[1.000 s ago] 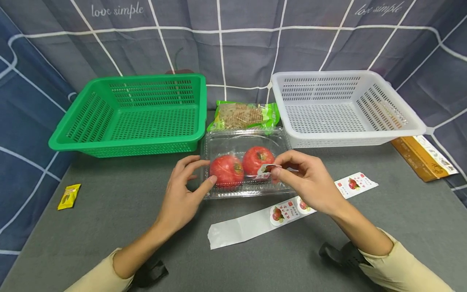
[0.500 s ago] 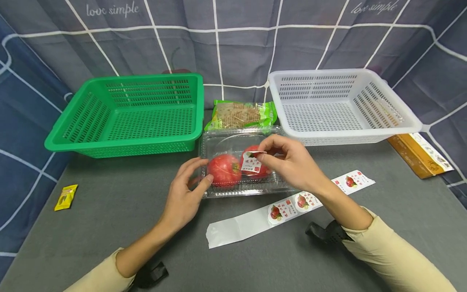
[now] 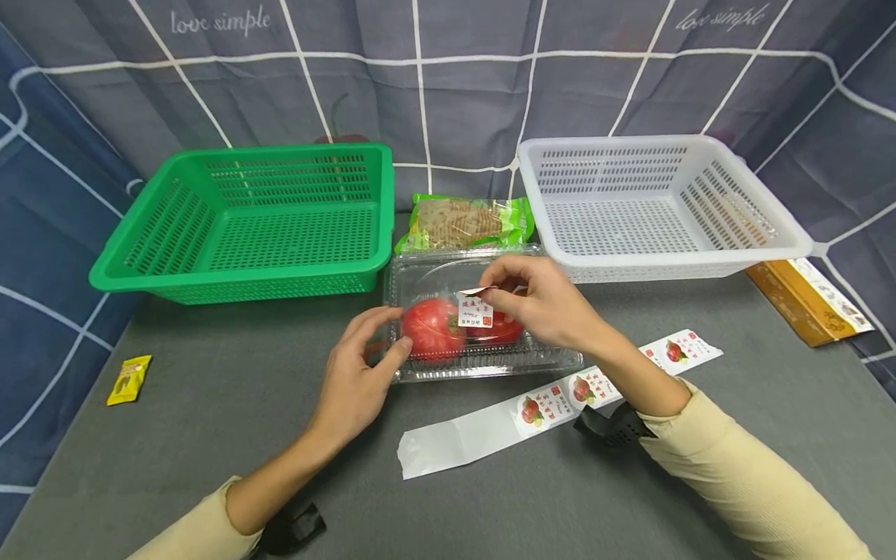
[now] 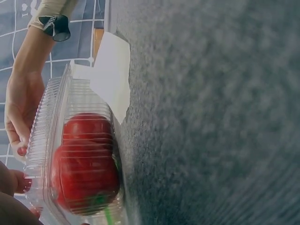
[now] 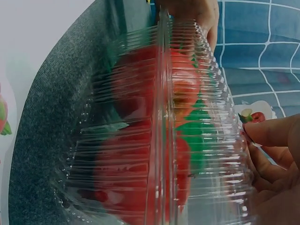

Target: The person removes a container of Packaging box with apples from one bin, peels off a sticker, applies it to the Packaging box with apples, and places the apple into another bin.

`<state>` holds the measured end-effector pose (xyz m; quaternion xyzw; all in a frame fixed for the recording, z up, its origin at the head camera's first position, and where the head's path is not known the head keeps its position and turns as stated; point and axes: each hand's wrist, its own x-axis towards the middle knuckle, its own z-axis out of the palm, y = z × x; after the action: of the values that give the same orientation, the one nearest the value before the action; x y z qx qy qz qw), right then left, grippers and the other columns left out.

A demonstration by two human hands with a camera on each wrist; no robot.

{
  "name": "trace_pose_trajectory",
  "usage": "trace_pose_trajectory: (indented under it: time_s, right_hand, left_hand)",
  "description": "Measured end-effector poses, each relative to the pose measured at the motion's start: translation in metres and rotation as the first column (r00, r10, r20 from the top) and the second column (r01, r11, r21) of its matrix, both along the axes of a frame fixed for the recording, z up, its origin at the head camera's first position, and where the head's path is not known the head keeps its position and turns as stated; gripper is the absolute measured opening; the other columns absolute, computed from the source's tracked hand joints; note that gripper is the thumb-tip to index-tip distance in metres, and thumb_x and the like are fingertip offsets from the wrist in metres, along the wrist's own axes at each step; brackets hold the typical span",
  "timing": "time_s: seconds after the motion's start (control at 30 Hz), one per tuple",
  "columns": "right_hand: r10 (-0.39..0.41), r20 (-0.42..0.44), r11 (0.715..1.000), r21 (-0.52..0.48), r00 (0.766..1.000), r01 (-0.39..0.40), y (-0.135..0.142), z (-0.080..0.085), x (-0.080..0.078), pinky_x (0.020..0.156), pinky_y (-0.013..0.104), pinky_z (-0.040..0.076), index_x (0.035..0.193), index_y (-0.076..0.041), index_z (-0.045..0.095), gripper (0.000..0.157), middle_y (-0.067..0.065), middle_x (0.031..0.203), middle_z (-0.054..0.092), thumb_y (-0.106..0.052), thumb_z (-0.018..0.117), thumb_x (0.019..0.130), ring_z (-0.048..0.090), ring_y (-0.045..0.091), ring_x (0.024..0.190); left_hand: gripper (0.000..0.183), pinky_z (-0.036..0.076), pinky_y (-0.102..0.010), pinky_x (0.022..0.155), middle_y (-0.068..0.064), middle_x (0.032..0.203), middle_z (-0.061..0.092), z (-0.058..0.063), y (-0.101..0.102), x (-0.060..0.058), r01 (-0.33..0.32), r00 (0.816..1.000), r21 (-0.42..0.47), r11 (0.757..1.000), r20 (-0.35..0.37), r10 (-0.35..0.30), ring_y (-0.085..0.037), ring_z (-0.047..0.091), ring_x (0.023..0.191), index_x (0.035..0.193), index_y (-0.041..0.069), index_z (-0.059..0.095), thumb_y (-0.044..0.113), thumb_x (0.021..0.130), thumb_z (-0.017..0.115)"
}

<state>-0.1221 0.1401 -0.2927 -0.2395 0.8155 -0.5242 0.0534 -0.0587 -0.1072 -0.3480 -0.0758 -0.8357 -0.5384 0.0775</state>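
Note:
Two red apples [image 3: 434,328] lie inside a shut clear plastic clamshell box [image 3: 483,365] at mid-table. My left hand [image 3: 357,365] rests at the box's left end, fingers loosely bent and fingertips touching the lid, as the left wrist view also shows. Over the box, my right hand [image 3: 535,299] pinches a white label sticker [image 3: 475,309] by its upper edge between thumb and index finger. The sticker bears red print and a fruit picture, seen in the right wrist view. Below lies a backing strip [image 3: 448,447] with several stickers; the right forearm crosses over part of it.
A green basket [image 3: 241,281] stands at back left, a white basket [image 3: 672,260] at back right. Between them lies a green-edged snack packet [image 3: 465,222] behind the box. A brown carton [image 3: 805,307] is at far right, a small yellow sachet [image 3: 129,379] at far left.
My right hand has moved left with the sticker, from the box's right side to above the right-hand apple. The sticker now hangs between the two apples. The left hand has stayed in place.

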Motion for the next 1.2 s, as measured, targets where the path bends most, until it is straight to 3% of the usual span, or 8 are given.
trace_pose_trajectory:
  time_s: [0.23, 0.47, 0.77, 1.03, 1.2]
  right_hand:
    - [-0.014, -0.047, 0.998, 0.056, 0.999, 0.017, 0.000, -0.004, -0.004, 0.061, 0.027, 0.049, 0.092, 0.000, 0.067, 0.009, 0.009, 0.082, 0.063, 0.008, 0.063, 0.089, 0.058, 0.023, 0.070]
    - [-0.018, -0.059, 0.995, 0.101, 0.998, 0.024, -0.001, -0.006, -0.006, 0.063, 0.028, 0.048, 0.093, -0.001, 0.069, 0.011, 0.009, 0.084, 0.065, 0.007, 0.064, 0.089, 0.056, 0.022, 0.072]
    - [-0.031, -0.136, 0.985, 0.166, 0.990, 0.053, -0.004, -0.010, -0.004, 0.067, 0.032, 0.051, 0.098, -0.001, 0.069, 0.015, 0.007, 0.085, 0.066, 0.009, 0.066, 0.086, 0.059, 0.018, 0.075]
    - [-0.003, -0.095, 0.988, 0.151, 0.995, 0.018, -0.003, -0.012, -0.006, 0.076, 0.033, 0.052, 0.134, 0.004, 0.050, 0.055, 0.013, 0.099, 0.060, 0.013, 0.068, 0.083, 0.060, 0.021, 0.084]
    - [0.000, -0.096, 0.988, 0.154, 0.995, 0.015, -0.001, -0.013, -0.004, 0.079, 0.035, 0.052, 0.143, 0.000, 0.042, 0.069, 0.015, 0.111, 0.057, 0.010, 0.073, 0.081, 0.058, 0.024, 0.091]
  left_hand:
    - [0.036, 0.048, -0.043, 0.096, -0.005, 0.137, 0.052, 0.002, 0.000, 0.000, -0.018, 1.000, -0.043, 0.999, -0.001, 0.018, -0.020, 0.049, 0.124, 0.128, 0.010, 0.064, 0.015, 0.093, 0.068]
    - [0.036, 0.047, -0.044, 0.096, -0.002, 0.135, 0.054, 0.003, -0.002, -0.001, -0.025, 1.000, -0.072, 0.997, 0.004, 0.025, -0.019, 0.048, 0.125, 0.128, 0.012, 0.065, 0.017, 0.092, 0.070]
    - [0.036, 0.047, -0.044, 0.096, -0.001, 0.134, 0.055, 0.003, -0.002, -0.002, -0.021, 1.000, -0.073, 0.997, 0.002, 0.022, -0.018, 0.047, 0.125, 0.127, 0.013, 0.065, 0.017, 0.091, 0.070]
    - [0.036, 0.046, -0.045, 0.097, -0.002, 0.136, 0.053, 0.003, -0.001, -0.001, -0.023, 1.000, -0.078, 0.997, 0.017, 0.024, -0.020, 0.046, 0.126, 0.128, 0.013, 0.064, 0.017, 0.092, 0.069]
    - [0.036, 0.046, -0.045, 0.097, -0.003, 0.136, 0.052, 0.002, -0.001, -0.001, -0.025, 0.999, -0.081, 0.996, 0.024, 0.027, -0.020, 0.046, 0.127, 0.127, 0.013, 0.064, 0.018, 0.092, 0.069]
